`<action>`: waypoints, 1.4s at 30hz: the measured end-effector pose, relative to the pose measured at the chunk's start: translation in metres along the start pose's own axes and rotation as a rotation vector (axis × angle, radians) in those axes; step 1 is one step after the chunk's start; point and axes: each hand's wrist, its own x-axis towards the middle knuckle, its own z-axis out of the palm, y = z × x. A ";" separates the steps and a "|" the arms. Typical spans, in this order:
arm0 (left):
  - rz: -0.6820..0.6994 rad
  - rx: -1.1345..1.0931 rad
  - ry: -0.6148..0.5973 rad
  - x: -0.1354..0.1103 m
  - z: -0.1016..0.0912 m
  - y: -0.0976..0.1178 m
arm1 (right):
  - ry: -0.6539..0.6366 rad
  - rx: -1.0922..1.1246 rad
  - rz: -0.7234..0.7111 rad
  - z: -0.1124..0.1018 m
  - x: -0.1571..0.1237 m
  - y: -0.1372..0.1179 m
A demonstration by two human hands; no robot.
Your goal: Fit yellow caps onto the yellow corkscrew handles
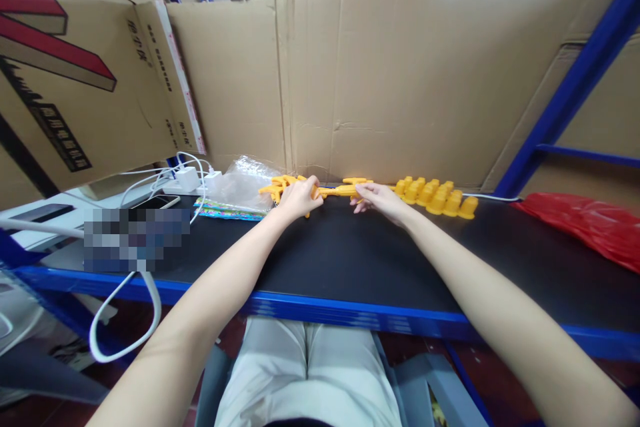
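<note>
A long yellow plastic part with side prongs lies along the back of the black shelf top. My left hand is closed around its left portion, fingers wrapped over it. My right hand pinches its right end, fingers pressed together on the yellow piece. A row of several small yellow cup-shaped pieces stands just right of my right hand, against the cardboard.
A cardboard wall backs the shelf. A clear plastic bag and a patterned packet lie left of my hands, with a phone, white chargers and cables farther left. A red plastic bag lies right. Blue rack posts frame the sides.
</note>
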 end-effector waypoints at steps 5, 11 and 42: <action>0.012 -0.001 0.021 0.000 0.001 -0.002 | -0.051 -0.029 -0.065 -0.003 -0.001 0.000; 0.019 0.009 0.053 0.000 0.001 -0.001 | -0.028 -0.058 -0.120 -0.006 0.000 0.001; 0.080 0.050 0.106 -0.003 0.004 0.006 | 0.077 -0.031 -0.077 -0.003 -0.004 -0.009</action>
